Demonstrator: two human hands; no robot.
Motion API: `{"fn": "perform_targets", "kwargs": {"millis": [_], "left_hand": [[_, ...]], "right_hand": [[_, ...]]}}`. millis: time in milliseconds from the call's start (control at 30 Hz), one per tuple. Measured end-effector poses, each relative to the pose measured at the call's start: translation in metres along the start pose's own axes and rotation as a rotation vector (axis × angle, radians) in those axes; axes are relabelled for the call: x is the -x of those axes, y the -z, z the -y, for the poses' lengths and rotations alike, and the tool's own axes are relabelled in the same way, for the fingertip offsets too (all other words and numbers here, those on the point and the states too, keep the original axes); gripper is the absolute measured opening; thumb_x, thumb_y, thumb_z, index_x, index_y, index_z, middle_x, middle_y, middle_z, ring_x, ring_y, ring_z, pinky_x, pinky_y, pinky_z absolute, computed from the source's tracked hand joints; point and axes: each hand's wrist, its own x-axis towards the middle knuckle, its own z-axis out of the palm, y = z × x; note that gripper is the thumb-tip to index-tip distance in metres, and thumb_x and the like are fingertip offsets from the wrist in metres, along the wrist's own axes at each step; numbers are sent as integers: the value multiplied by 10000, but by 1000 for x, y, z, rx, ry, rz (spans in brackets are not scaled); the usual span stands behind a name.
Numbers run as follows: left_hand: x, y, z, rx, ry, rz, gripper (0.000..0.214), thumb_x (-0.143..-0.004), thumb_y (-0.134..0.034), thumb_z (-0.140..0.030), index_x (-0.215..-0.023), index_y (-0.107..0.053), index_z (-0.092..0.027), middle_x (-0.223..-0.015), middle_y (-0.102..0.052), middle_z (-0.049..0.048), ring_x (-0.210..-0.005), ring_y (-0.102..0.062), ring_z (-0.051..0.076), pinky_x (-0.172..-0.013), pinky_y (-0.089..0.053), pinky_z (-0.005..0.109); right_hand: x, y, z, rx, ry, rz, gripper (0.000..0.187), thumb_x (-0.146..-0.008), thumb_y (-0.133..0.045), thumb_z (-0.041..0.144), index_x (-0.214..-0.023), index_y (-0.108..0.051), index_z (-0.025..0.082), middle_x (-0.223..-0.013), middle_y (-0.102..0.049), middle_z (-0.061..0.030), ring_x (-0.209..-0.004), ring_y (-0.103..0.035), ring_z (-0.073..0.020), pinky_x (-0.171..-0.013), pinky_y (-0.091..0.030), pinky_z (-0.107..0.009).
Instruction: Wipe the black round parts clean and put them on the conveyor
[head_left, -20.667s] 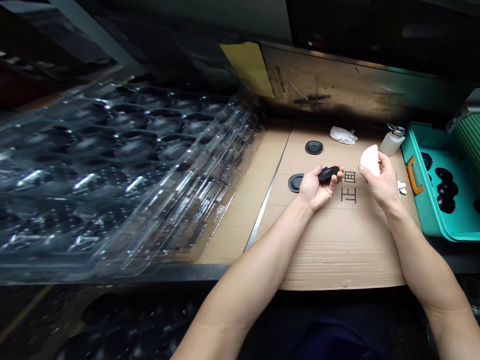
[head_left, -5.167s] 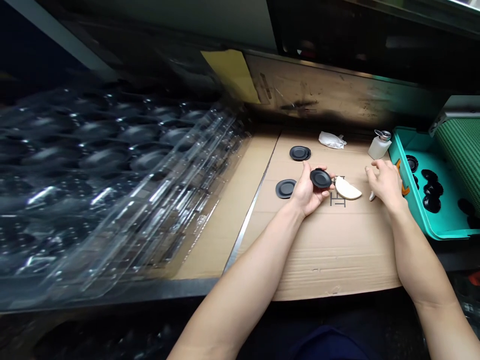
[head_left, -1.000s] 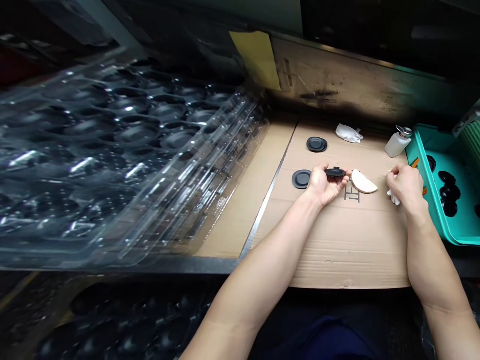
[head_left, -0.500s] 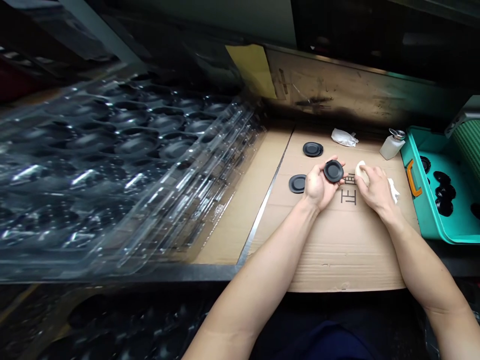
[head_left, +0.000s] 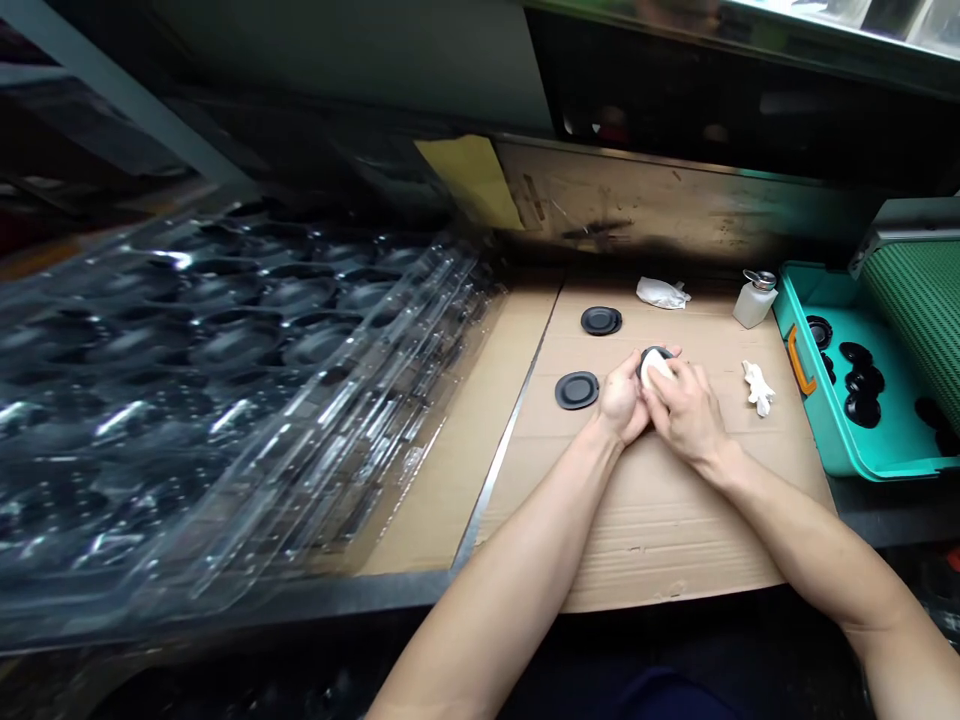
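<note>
Cupped in my left hand is a round black plastic cap, with only its rim showing. My right hand pinches a white cloth and presses it onto the cap's face. Two similar black parts lie on the cardboard: one black disc just left of my left hand, and another black disc farther back. A crumpled white wipe rests to the right of my right hand.
Clear plastic trays of black parts are stacked at left. A white pump bottle and a white bundle stand at the back. On the right, a teal bin holds several black parts beside a green conveyor belt.
My right hand has moved left with the white cloth, from above the cardboard onto the black cap in my left hand. The view has shifted slightly.
</note>
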Motion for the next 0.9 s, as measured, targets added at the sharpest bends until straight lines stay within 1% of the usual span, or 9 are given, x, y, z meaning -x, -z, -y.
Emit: {"fn": "perform_targets", "kwargs": {"millis": [67,167,267,333,400,567,667,800,900], "left_hand": [[0,2,-2,-2,-11,-20,408,-1084,-344,-324,-1195,-683,-127,-1202,-766,143,-1226,-695,247,-1120,-526,424],[0,5,-6,12,-42,-65,416,-1089,-328,-321,-1275,-647,-129,-1273,-742,161,-1241,-692,258,-1060,-568,421],[0,7,-12,56,10,-92,455,-1092,-300,-338,-1347,-592,-99,-1318,-709,220,-1231,-702,292,-964,-620,417],[1,8,-16,96,50,-91,480,-1093,-281,-347,-1367,-563,-72,-1306,-703,249,-1220,-708,298,-915,-641,395],[2,9,-19,135,62,-69,498,-1092,-266,-364,-1370,-548,-62,-1287,-703,261,-1224,-707,304,-898,-651,392],[6,10,-22,157,57,-20,495,-1068,-260,-360,-1373,-543,-91,-1312,-685,262,-1263,-683,341,-916,-651,495],[7,9,-22,160,63,-2,476,-1051,-287,-326,-1363,-544,-75,-1323,-675,272,-1288,-667,349,-939,-643,501],[8,9,-22,153,46,11,439,-1031,-304,-288,-1309,-575,-83,-1311,-687,258,-1296,-661,349,-967,-629,520],[10,8,-23,107,53,41,385,-1025,-332,-278,-1213,-620,-106,-1280,-707,237,-1284,-668,349,-975,-616,528]], "right_hand": [[-1,0,-5,23,-5,17,405,-1056,-479,381,-1379,-680,242,-1386,-605,-137,-1136,-513,-295,-1007,-485,-420],[-7,2,-25,71,-157,-13,402,-1043,-498,384,-1366,-681,230,-1350,-617,-152,-1176,-511,-316,-1000,-481,-431],[-11,7,-46,75,-243,-40,402,-1028,-510,384,-1350,-683,216,-1300,-637,-148,-1186,-523,-320,-1005,-474,-431],[-10,9,-51,65,-248,-45,408,-1027,-504,392,-1349,-678,212,-1290,-642,-146,-1184,-532,-317,-1009,-467,-428],[-8,10,-50,63,-237,-40,411,-1029,-495,404,-1349,-673,217,-1299,-640,-143,-1187,-536,-316,-1012,-457,-427],[-7,6,-49,72,-235,2,414,-1028,-496,424,-1334,-680,214,-1267,-659,-146,-1178,-547,-318,-1016,-444,-429],[-8,4,-55,66,-246,22,414,-1018,-516,429,-1318,-693,206,-1263,-667,-150,-1178,-553,-319,-1019,-443,-426],[-8,1,-60,72,-243,55,398,-1006,-540,428,-1286,-713,205,-1247,-679,-141,-1163,-564,-316,-1027,-435,-423],[-8,0,-60,84,-241,62,393,-1004,-545,420,-1281,-718,203,-1245,-684,-136,-1162,-567,-317,-1029,-433,-423]]}}
